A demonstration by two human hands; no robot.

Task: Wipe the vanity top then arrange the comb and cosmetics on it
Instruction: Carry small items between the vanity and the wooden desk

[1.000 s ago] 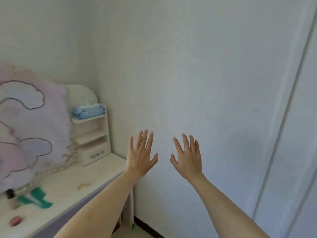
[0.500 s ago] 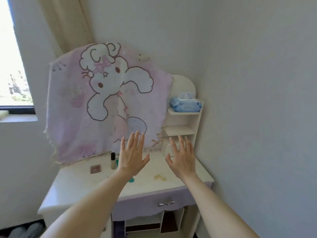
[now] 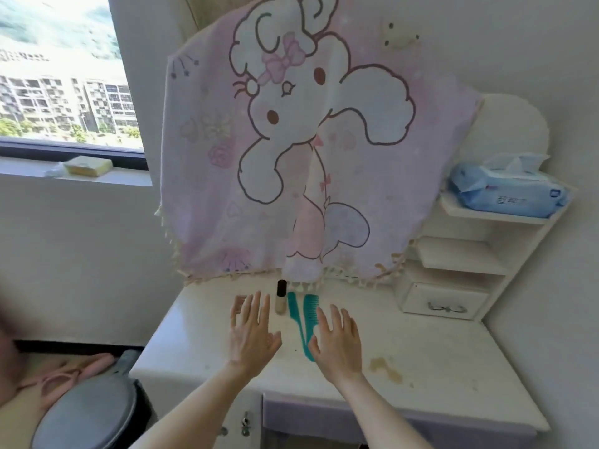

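The white vanity top [image 3: 437,345] carries two teal combs [image 3: 303,314] lying side by side, a small bottle with a black cap [image 3: 280,298] upright near the back, and a pinkish compact [image 3: 240,303] partly hidden by my left hand. A yellowish stain [image 3: 385,369] marks the top at the right. My left hand [image 3: 251,335] and right hand [image 3: 337,343] hover above the top with fingers spread, palms down, holding nothing. The combs lie between them.
A pink cartoon cloth [image 3: 291,150] drapes over the vanity's back. A blue wet-wipe pack [image 3: 505,189] sits on the top tier of a side shelf [image 3: 463,254], with a small drawer [image 3: 444,301] below. A grey stool [image 3: 87,413] stands at lower left.
The view swung left from the bare wall to the vanity and came closer. Both hands stayed raised and spread, now lower over the vanity top near the combs.
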